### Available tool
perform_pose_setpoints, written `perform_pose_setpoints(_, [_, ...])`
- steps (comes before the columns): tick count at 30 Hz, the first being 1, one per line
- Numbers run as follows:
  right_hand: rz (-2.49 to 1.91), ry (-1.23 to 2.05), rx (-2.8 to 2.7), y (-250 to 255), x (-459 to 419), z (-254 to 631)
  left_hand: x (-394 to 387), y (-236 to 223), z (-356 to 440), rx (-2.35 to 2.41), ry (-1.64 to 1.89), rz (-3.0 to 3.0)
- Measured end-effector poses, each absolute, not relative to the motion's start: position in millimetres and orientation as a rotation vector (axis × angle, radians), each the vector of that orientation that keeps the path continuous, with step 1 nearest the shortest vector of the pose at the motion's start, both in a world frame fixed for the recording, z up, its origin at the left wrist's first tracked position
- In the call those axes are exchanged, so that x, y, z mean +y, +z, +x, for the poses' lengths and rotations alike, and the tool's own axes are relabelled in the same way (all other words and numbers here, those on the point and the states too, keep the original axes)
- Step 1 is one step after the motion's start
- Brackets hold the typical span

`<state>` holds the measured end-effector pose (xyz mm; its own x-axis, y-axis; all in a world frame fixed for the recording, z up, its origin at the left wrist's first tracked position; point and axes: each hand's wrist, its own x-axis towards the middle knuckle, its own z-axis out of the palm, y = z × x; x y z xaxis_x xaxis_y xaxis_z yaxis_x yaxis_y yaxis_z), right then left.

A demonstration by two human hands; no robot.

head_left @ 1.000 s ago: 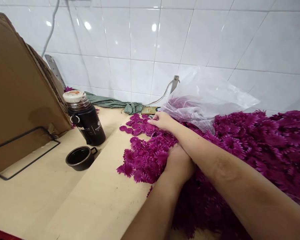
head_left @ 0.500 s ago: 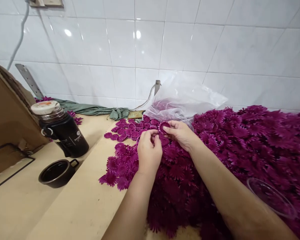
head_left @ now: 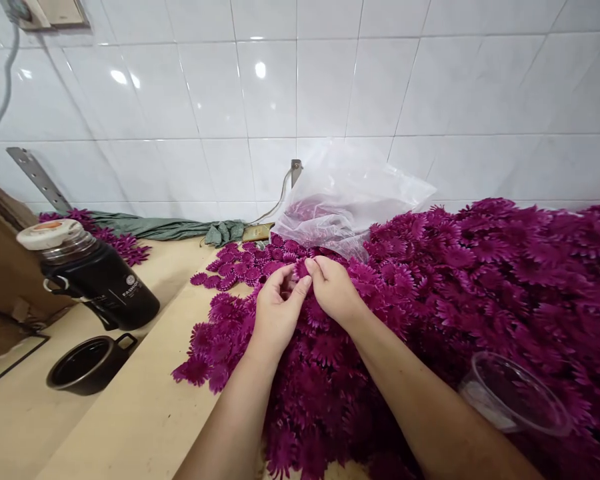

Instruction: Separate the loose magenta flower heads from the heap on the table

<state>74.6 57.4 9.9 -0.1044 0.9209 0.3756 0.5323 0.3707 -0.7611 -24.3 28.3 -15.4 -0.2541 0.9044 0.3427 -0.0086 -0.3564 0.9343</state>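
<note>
My left hand (head_left: 279, 303) and my right hand (head_left: 334, 288) meet over a big heap of magenta artificial flower heads (head_left: 490, 267). Between their fingertips is one magenta flower head (head_left: 301, 269), partly covered by the fingers. The right thumb and fingers pinch its right side. On the left, the curled fingers and thumb close on its near edge. Just beyond the hands lies a patch of small round, tightly fringed magenta flower pieces (head_left: 235, 265). Looser, spread flower heads (head_left: 215, 340) sit left of the left forearm.
A clear plastic bag (head_left: 340, 207) slumps against the tiled wall behind the hands. To the left stand a black thermos (head_left: 100, 280) and a black cup (head_left: 87, 367) on the wooden table (head_left: 145, 400). A clear round tub (head_left: 515, 393) rests on the heap at right.
My right hand has come left and down to my left hand, bringing the flower head between both sets of fingertips. The camera view has shifted slightly to the right.
</note>
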Motion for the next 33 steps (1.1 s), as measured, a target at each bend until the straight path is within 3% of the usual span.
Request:
perform_pose_setpoints(8, [-1.226, 0.574, -1.788, 11, 56, 75, 22, -12, -25, 1.109, 1.691, 1.210])
perform_pose_setpoints(14, [-0.995, 0.835, -1.750, 10, 54, 73, 28, -13, -28, 1.190, 1.731, 1.203])
perform_pose_setpoints(23, [-0.980, 0.905, -1.834, 16, 50, 77, 17, -11, -33, 1.478, 1.797, 2.087])
perform_pose_setpoints(33, [-1.159, 0.606, -2.206, 47, 33, 84, 27, -12, -31, 1.216, 1.888, 1.342])
